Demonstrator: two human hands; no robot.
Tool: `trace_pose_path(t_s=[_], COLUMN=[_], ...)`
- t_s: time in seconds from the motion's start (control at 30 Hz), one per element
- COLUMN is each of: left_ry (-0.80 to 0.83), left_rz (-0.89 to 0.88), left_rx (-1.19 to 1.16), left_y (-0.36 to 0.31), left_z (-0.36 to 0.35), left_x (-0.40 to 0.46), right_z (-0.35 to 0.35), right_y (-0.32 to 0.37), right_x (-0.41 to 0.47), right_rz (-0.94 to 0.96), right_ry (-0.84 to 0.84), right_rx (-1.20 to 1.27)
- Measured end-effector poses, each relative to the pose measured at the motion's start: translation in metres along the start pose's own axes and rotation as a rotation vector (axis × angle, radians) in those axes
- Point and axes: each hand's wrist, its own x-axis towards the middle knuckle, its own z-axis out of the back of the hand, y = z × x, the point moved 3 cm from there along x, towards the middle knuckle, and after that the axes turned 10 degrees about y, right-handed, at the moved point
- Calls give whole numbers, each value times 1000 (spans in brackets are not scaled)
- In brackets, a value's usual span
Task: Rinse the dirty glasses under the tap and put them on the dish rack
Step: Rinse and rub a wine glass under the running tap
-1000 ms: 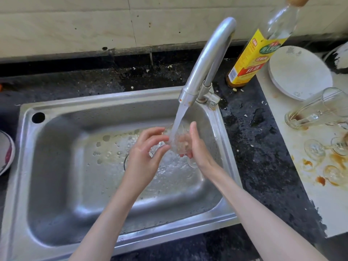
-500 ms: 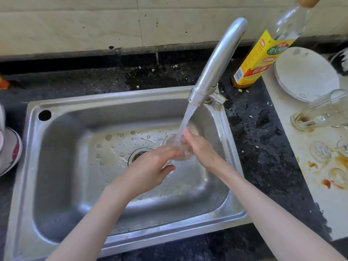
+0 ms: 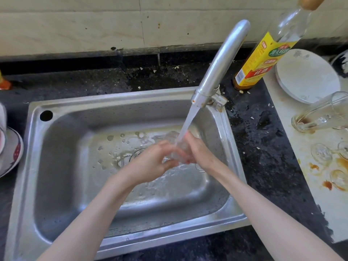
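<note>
A clear glass (image 3: 179, 147) is held betw. both hands under the running stream, over the right half of the sink (image 3: 56, 140): the left hand (image 3: 150, 164) is curled round its near-left side, fingers bent and thumb underneath, and the right hand (image 3: 199, 151) is wrapped on its right side w/ fingers close together; exact fingertip contact cannot be told through water and glass. The glass is wet and transparent, so a slip is judged the main risk — if either grip is loosened while it is turned, it could be dropped onto the steel basin and chipped or cracked. Splash from the stream hitting the rim could also be thrown onto the counter. The tap (image 3: 222, 63) spout hangs just above and far of the hands, so a lift straight up could knock the glass against it. To the right, well apart from the sink, a stained board (image 3: 282, 129) carries a tumbler (image 3: 320, 115) lying on its side, stemmed glasses (image 3: 322, 153) tipped over amid orange-brown spills, and white plates (image 3: 307, 76). A yellow-label bottle (image 3: 263, 61) stands far right, just beside the tap base, and could be bumped on a reach toward the board. At far left a patterned dish (image 3: 13, 153) is partly seen; no dish rack can be identified in view, so the drop-off spot is unclear.
</note>
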Motion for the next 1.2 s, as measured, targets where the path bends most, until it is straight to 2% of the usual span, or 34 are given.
trace_pose_path(t_s=[0.07, 0.17, 0.27, 0.37, 0.43, 0.47, 0.57, 0.63, 0.67, 0.77, 0.83, 0.9, 1.0, 1.07, 1.1, 1.2], left_ry=[73, -73, -178, -1, 129, 118, -102, -224, -208, 108, 205, 124, -70, -137, -115, 89], left_rz=[23, 132, 143, 4, 18, 53, 105, 78, 48, 22, 23, 55, 142, 123, 93, 40], left_rx=[56, 17, -41, 112, 277, 307, 166, 44, 40, 143, 164, 123, 6, -28, -44, -161], left_y=[2, 6, 7, -5, -7, -6, -9, -6, -7, -6, -1, 2, 4, 3, 0, -6], left_z=[1, 3, -5, -13, -16, -14, -10, -11, -12, -15, -14, -11, -9, -10, -11, -12], left_x=[2, 5, 6, 8, 9, 10, 9, 9, 9, 9, 10, 10, 8, 7, 7, 6], right_z=[-2, -5, -7, -8, -7, -7, -7, -5, -4, -2, -4, -5, -2, 0, 0, -1], right_y=[0, -9, -19, -21, -19, -21, -25, -28, -29, -26, -25, -25, -27, -24, -22, -21], right_x=[0, -3, -6, -6, -6, -7, -9, -11, -12, -13, -13, -16, -20, -22, -21, -18], right_rz=[-41, -51, -8, 54, 11, -9, -11, 30, 40, 18, -25, -47, -31, -32, -56, -74], right_ry=[51, 62, -26, -3, 33, 48, 39, -1, -12, 72, 175, 211, 110, 53, 45, 101], right_rx=[24, 88, 97, 202, 233, 234, 219, 211, 233, 311, 277, 264, 152, 108, 127, 176])
